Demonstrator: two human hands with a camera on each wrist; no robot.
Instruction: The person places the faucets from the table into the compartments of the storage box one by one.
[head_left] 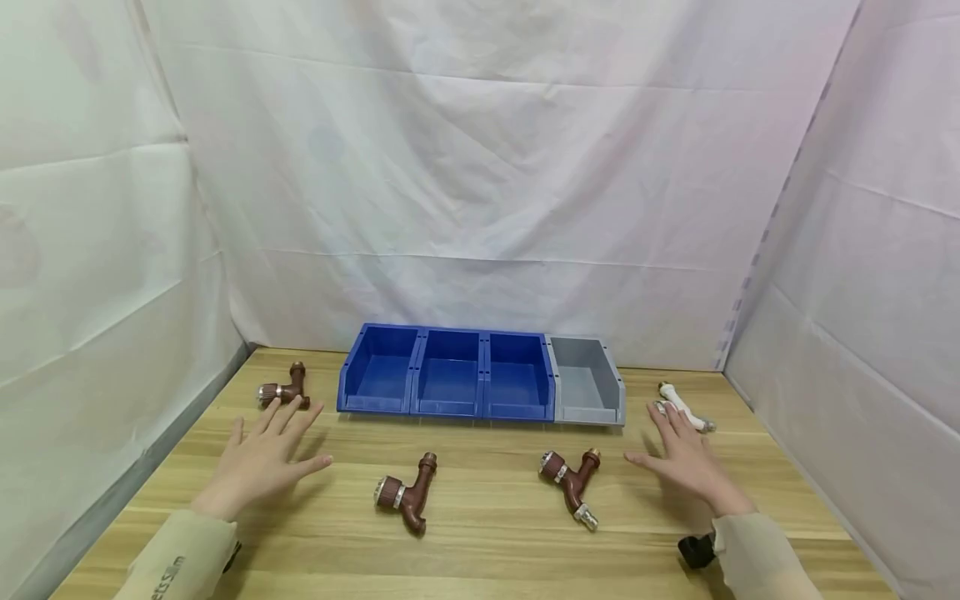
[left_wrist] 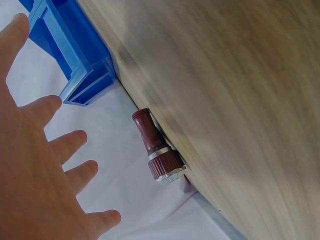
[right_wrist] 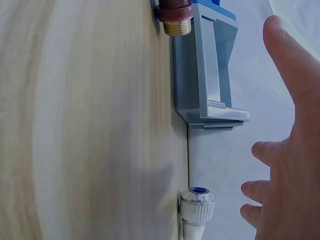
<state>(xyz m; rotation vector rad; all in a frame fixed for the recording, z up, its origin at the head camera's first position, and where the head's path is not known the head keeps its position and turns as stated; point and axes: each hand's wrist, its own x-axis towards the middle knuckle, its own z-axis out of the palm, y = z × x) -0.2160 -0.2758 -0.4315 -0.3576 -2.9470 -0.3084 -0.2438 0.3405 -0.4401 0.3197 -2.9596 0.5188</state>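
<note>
Head view, item one: how do the two hands stand?

From where I stand, neither carries anything. The left hand hangs over the table's left part, fingers straight and spread apart, nearest a brown tap by the far left corner. The right hand is likewise spread, near a white tap towards the far right corner. Both wrist views show a gap between fingers and tap.

Remaining taps?

Two. A second brown tap lies left of the middle, towards the near edge; a third brown tap lies to its right, well apart from it.

Reason for the placing?

My judgement only: they lie flat because bodies so bent and round would hardly stand, and the spacing seems meant to leave each one separate. Three blue bins and one grey bin stand side by side along the far edge, low fronts facing the person, presumably for easy access.

Materials?

Bins: smooth, apparently moulded plastic, with sloping side walls. Brown taps: glossy, with ribbed knobs and silvery bands; the third also has a silvery nozzle. White tap: slim, with a ribbed collar, blue showing in its end. Table: pale, streaked wood grain. Behind it: creased white cloth.
</note>
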